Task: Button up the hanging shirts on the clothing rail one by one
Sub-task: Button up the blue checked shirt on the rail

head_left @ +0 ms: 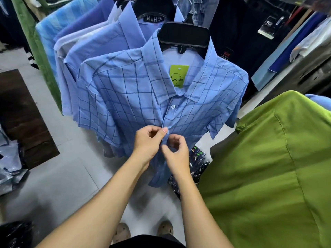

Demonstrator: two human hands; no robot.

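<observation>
A light blue checked short-sleeved shirt (136, 97) hangs on a black hanger (184, 35) at the front of the rail. A green tag (178, 76) shows inside its collar. One white button (173, 106) below the collar is fastened. Lower down the front, my left hand (148, 142) pinches the edge of the placket (165, 138) between thumb and fingers. My right hand (176, 151) pinches the same strip of cloth from the other side, fingers curled. The button they work at is hidden by the fingers. Below my hands the shirt front hangs loose.
Behind the checked shirt hang several other blue shirts (100, 43). A green shirt (268, 167) hangs close on the right. Dark garments (238, 29) fill the back right. Plastic-wrapped packs (197, 158) lie on the pale floor (68, 176), and a dark wooden board (21, 113) lies at left.
</observation>
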